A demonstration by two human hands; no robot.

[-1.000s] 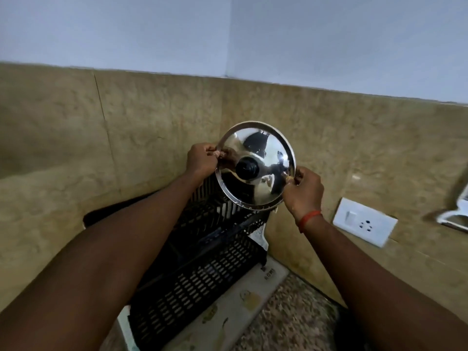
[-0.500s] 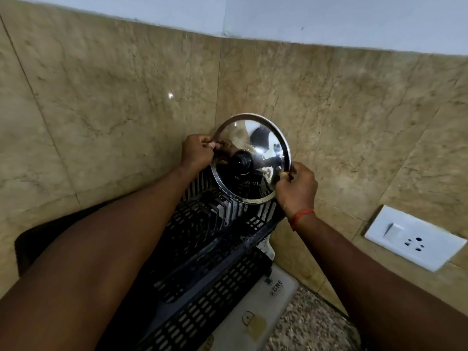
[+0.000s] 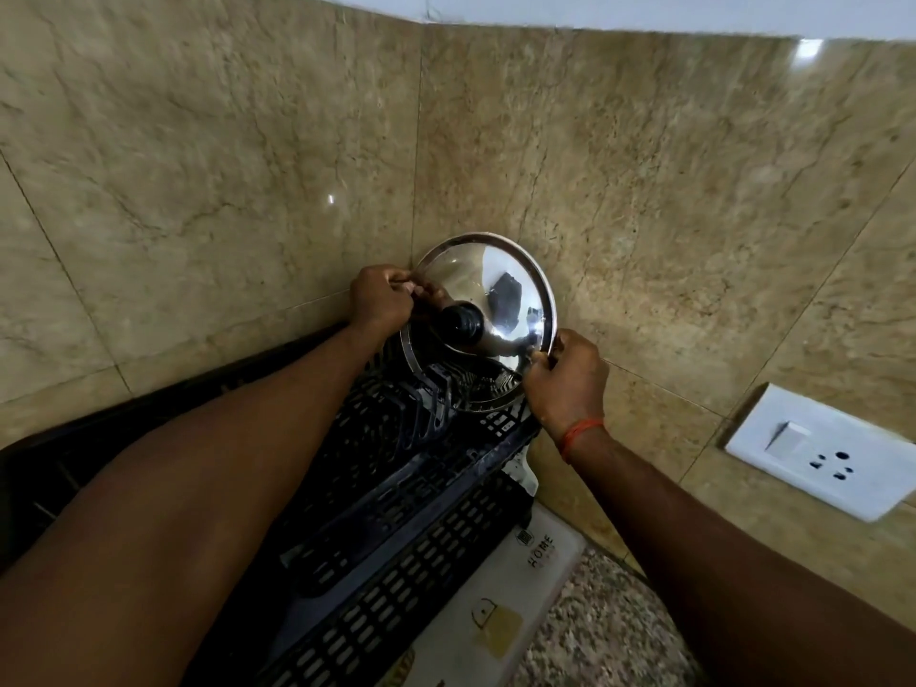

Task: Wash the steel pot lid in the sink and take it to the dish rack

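The steel pot lid with its black knob stands almost upright in the wall corner, its lower rim down among the slots of the black dish rack. My left hand pinches the lid's left rim. My right hand pinches the lower right rim. Whether the rim rests on the rack slats is hidden behind them.
Beige marble tiles close in the corner behind the rack. A white switch and socket plate sits on the right wall. Under the rack lies a white printed mat on a speckled granite counter.
The lid has come down from above the rack into its top slots and tilted back toward the corner. Both hands kept their hold on the rim. The camera tipped downward.
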